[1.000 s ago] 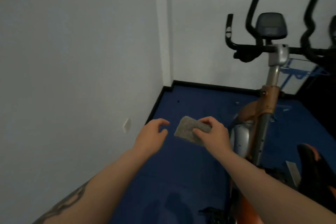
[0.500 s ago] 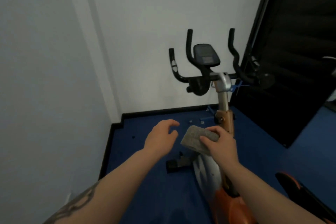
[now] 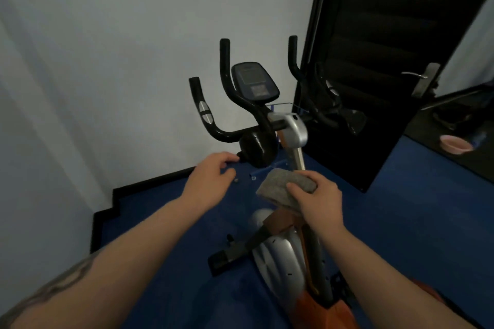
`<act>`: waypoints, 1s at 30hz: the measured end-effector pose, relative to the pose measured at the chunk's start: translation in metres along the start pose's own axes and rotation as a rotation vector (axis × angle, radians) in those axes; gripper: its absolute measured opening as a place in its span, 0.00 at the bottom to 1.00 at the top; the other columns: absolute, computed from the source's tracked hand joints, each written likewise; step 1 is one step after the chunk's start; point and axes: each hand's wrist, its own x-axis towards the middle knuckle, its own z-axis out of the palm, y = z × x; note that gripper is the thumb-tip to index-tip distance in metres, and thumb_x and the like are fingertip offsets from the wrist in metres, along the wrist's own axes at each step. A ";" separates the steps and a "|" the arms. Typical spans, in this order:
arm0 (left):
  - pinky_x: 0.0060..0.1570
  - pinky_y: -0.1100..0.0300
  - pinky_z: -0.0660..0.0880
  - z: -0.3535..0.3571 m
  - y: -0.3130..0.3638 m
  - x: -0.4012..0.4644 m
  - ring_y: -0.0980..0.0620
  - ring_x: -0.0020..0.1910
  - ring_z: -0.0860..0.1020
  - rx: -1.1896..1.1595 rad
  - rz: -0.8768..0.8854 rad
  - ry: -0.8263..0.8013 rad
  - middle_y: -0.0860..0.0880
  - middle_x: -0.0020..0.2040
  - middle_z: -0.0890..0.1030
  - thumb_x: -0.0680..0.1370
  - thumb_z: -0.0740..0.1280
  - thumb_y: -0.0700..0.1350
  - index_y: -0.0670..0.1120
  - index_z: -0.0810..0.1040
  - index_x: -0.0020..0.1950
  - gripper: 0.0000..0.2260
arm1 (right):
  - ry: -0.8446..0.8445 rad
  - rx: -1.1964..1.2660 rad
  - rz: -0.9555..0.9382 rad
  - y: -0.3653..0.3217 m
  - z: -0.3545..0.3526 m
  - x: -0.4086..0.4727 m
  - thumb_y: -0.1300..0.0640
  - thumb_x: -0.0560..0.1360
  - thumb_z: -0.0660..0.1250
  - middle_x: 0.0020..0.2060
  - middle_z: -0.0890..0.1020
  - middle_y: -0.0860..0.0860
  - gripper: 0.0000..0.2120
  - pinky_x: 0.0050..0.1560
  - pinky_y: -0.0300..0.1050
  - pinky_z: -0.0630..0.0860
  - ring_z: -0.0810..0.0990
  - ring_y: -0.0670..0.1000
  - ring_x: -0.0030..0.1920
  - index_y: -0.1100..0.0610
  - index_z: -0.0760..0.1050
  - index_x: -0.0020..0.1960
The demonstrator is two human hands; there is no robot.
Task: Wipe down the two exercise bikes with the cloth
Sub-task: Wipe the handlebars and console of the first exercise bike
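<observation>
Cloth (image 3: 284, 186), grey and folded, pinched in right hand (image 3: 316, 199), thumb on top and fingers curled round its near edge, held just above the bike's upright post. Left hand (image 3: 207, 184) beside it, holding nothing, fingers loosely bent and slightly apart, fingertips close to the round black knob (image 3: 258, 147) under the handlebar; touching or not, cannot tell. Below both hands: exercise bike (image 3: 280, 254) standing on blue floor (image 3: 165, 262), silver flywheel cover, orange frame toward the floor's near edge, black front foot (image 3: 227, 258) pointing left. Farther up: silver stem clamp (image 3: 292, 129), black curved handlebars (image 3: 227, 93), dark console (image 3: 254, 81) tilted toward the camera. Behind, near the floor's far edge: white wall (image 3: 133, 48) with black skirting. Far right: black door (image 3: 387, 61) with metal handle (image 3: 421, 76), pink bowl (image 3: 454, 144) beyond it.
</observation>
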 end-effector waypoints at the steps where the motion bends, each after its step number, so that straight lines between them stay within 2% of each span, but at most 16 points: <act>1: 0.60 0.57 0.71 0.000 -0.005 0.011 0.55 0.59 0.75 -0.024 0.010 0.010 0.54 0.59 0.77 0.78 0.64 0.39 0.52 0.78 0.60 0.14 | 0.012 -0.002 0.003 0.000 0.007 0.004 0.57 0.72 0.73 0.41 0.82 0.42 0.10 0.36 0.28 0.75 0.81 0.40 0.43 0.43 0.79 0.47; 5: 0.57 0.62 0.71 0.018 -0.022 0.039 0.57 0.59 0.74 -0.114 0.050 0.026 0.54 0.59 0.77 0.78 0.65 0.39 0.53 0.77 0.61 0.14 | 0.127 -0.065 0.080 0.008 0.039 0.018 0.56 0.73 0.72 0.44 0.82 0.45 0.09 0.43 0.35 0.78 0.80 0.42 0.45 0.49 0.81 0.52; 8: 0.54 0.75 0.66 0.033 -0.026 0.048 0.62 0.59 0.71 -0.188 0.060 0.067 0.56 0.61 0.74 0.79 0.65 0.40 0.54 0.75 0.64 0.16 | 0.301 -0.033 0.105 0.011 0.050 0.026 0.57 0.73 0.72 0.41 0.82 0.43 0.07 0.37 0.25 0.72 0.80 0.40 0.43 0.50 0.81 0.50; 9: 0.58 0.75 0.66 0.037 -0.027 0.050 0.63 0.61 0.69 -0.218 0.061 0.072 0.55 0.64 0.73 0.79 0.64 0.40 0.53 0.73 0.66 0.17 | 0.341 -0.027 0.101 0.011 0.052 0.028 0.58 0.73 0.72 0.40 0.81 0.42 0.07 0.36 0.24 0.71 0.79 0.38 0.42 0.49 0.81 0.50; 12: 0.68 0.63 0.64 0.046 -0.032 0.056 0.60 0.68 0.67 -0.249 0.073 0.040 0.54 0.71 0.69 0.81 0.63 0.43 0.52 0.67 0.73 0.20 | 0.432 -0.037 0.068 0.011 0.050 0.036 0.58 0.71 0.72 0.38 0.80 0.39 0.07 0.37 0.23 0.71 0.78 0.33 0.41 0.50 0.81 0.49; 16: 0.70 0.62 0.63 0.054 -0.034 0.058 0.63 0.70 0.64 -0.228 0.073 0.018 0.55 0.74 0.65 0.81 0.63 0.46 0.53 0.64 0.76 0.23 | 0.520 -0.028 0.063 0.016 0.032 0.045 0.57 0.70 0.74 0.40 0.79 0.37 0.12 0.40 0.23 0.72 0.77 0.31 0.44 0.47 0.78 0.51; 18: 0.72 0.57 0.62 0.061 -0.031 0.059 0.62 0.72 0.63 -0.240 0.057 0.044 0.56 0.74 0.64 0.81 0.62 0.47 0.53 0.63 0.76 0.23 | 0.519 0.009 0.064 0.019 0.036 0.047 0.55 0.69 0.76 0.40 0.78 0.37 0.14 0.39 0.27 0.74 0.77 0.32 0.44 0.45 0.75 0.50; 20: 0.73 0.54 0.63 0.068 -0.029 0.059 0.62 0.72 0.62 -0.254 0.037 0.089 0.58 0.74 0.64 0.81 0.62 0.47 0.54 0.62 0.76 0.23 | 0.441 0.038 0.059 0.020 0.058 0.047 0.54 0.69 0.76 0.42 0.80 0.39 0.14 0.43 0.32 0.76 0.78 0.36 0.45 0.43 0.75 0.49; 21: 0.73 0.55 0.63 0.071 -0.028 0.059 0.63 0.72 0.62 -0.257 0.033 0.113 0.59 0.73 0.64 0.82 0.62 0.47 0.54 0.62 0.76 0.23 | 0.378 0.058 0.040 0.021 0.073 0.044 0.55 0.69 0.77 0.45 0.80 0.40 0.15 0.46 0.32 0.76 0.78 0.37 0.48 0.44 0.76 0.51; 24: 0.72 0.60 0.62 0.076 -0.029 0.057 0.67 0.71 0.61 -0.255 0.035 0.136 0.64 0.72 0.62 0.82 0.60 0.49 0.59 0.59 0.75 0.22 | 0.245 0.167 -0.018 0.028 0.111 0.025 0.65 0.71 0.75 0.58 0.73 0.45 0.22 0.57 0.30 0.73 0.74 0.40 0.59 0.52 0.77 0.61; 26: 0.71 0.65 0.61 0.075 -0.030 0.056 0.70 0.71 0.60 -0.262 0.050 0.127 0.68 0.71 0.61 0.81 0.58 0.52 0.63 0.57 0.73 0.21 | 0.258 0.198 -0.056 0.030 0.114 0.025 0.69 0.71 0.73 0.59 0.71 0.44 0.23 0.59 0.31 0.73 0.73 0.39 0.61 0.51 0.76 0.61; 30: 0.66 0.77 0.57 0.073 -0.031 0.055 0.74 0.70 0.58 -0.285 0.051 0.105 0.73 0.69 0.59 0.82 0.56 0.51 0.63 0.55 0.74 0.21 | 0.312 0.163 -0.124 0.035 0.104 0.047 0.72 0.70 0.71 0.53 0.75 0.48 0.21 0.56 0.25 0.69 0.73 0.34 0.56 0.50 0.76 0.55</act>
